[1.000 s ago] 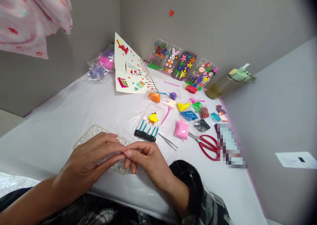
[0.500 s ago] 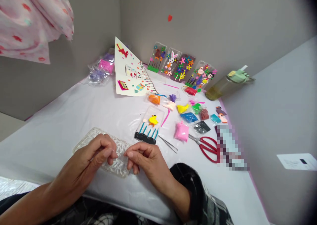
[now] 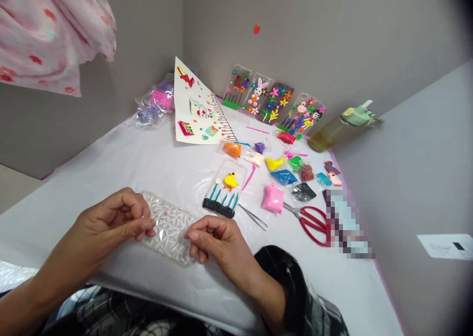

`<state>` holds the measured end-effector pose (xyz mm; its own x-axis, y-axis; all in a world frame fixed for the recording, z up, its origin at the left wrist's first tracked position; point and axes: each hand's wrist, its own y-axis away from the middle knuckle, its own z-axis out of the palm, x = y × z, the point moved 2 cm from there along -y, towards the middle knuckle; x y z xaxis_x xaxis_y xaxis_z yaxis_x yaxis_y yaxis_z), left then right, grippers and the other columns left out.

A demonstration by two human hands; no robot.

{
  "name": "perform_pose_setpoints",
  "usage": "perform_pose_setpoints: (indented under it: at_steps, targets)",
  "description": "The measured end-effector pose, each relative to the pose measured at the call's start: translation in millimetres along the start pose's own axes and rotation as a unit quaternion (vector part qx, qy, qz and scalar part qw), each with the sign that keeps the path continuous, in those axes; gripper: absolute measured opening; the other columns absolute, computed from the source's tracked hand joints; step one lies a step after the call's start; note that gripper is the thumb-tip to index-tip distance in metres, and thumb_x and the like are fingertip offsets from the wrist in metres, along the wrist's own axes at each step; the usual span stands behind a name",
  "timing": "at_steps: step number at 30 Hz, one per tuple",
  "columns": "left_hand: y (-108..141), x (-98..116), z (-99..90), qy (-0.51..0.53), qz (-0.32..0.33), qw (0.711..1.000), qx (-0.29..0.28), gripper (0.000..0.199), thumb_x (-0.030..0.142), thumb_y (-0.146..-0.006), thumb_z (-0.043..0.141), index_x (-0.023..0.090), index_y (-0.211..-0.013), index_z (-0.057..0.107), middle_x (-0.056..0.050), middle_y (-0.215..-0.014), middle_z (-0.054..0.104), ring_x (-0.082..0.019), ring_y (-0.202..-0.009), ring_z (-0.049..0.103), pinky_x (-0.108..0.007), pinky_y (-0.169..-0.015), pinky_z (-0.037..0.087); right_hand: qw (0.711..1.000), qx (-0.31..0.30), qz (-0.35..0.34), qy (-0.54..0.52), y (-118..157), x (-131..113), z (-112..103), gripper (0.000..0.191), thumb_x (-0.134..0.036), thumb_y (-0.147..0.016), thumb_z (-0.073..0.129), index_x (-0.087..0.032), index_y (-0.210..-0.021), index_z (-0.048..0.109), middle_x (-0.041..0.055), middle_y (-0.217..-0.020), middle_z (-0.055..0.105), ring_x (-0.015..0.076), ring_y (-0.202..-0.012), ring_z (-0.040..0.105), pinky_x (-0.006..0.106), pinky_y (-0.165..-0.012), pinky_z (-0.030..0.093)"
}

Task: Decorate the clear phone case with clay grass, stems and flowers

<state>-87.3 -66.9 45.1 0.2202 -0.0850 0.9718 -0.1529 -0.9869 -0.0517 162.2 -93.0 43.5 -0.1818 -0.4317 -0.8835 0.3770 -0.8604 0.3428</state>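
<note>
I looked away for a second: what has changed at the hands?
The left hand has moved left, away from the right hand; they no longer touch. A pink speck, apparently the one pinched between them, now lies on the clear textured slab. The right hand, duck-decorated case and pink packet stayed roughly put.

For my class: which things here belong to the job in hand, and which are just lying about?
Likely in the job:
textured clear slab, near the left hand and right hand
pink speck on it
pink packet
duck-decorated clear case
tweezers

Seemingly just about:
bottle
hanging patterned cloth
red heart up behind
</note>
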Motion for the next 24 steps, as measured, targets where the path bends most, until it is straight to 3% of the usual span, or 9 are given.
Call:
perform_pose_setpoints:
  at_steps: [5, 13, 17, 24]
  targets:
    - [-3, -1, -7.9, -0.062, 0.005, 0.998, -0.019, 0.014, 0.04, -0.095, 0.078, 0.027, -0.09, 0.075, 0.003, -0.086, 0.078, -0.014, -0.079, 0.08, -0.021, -0.07, 0.064, 1.0, -0.003, 0.0, -0.005, -1, 0, 0, 0.054, -0.069, -0.079, 0.098, -0.019, -0.081, 0.079, -0.0026, -0.066, 0.071, 0.0094, -0.055, 0.053, 0.024, -0.058, 0.048]
    - [2, -8, -15.6, -0.125, -0.018, 0.992, 0.008, 0.026, 0.054, -0.097, 0.076, 0.03, -0.106, 0.077, 0.0, -0.099, 0.086, -0.02, -0.092, 0.083, -0.03, -0.083, 0.065, 1.0, -0.007, 0.007, 0.004, 1, 0, 0, 0.052, -0.067, -0.082, 0.097, -0.019, -0.083, 0.078, -0.0023, -0.068, 0.07, 0.0103, -0.058, 0.054, 0.025, -0.062, 0.048]
    - [3, -12, -20.6, -0.185, -0.035, 0.982, 0.0, 0.035, 0.064, -0.102, 0.066, 0.032, -0.097, 0.079, 0.003, -0.094, 0.084, -0.019, -0.089, 0.08, -0.03, -0.082, 0.059, 1.0, -0.005, 0.011, -0.002, 0, -1, 1, 0.059, -0.074, -0.079, 0.096, -0.019, -0.084, 0.077, -0.0027, -0.068, 0.07, 0.0095, -0.057, 0.054, 0.024, -0.061, 0.047]
    - [-1, -1, -14.8, -0.207, 0.012, 0.978, -0.011, 0.054, 0.065, -0.105, 0.057, 0.027, -0.067, 0.065, 0.005, -0.063, 0.063, -0.015, -0.059, 0.061, -0.025, -0.059, 0.047, 1.0, -0.004, 0.009, -0.004, 1, -2, 2, 0.059, -0.074, -0.079, 0.096, -0.018, -0.083, 0.076, -0.0025, -0.068, 0.07, 0.0093, -0.057, 0.055, 0.024, -0.061, 0.047]
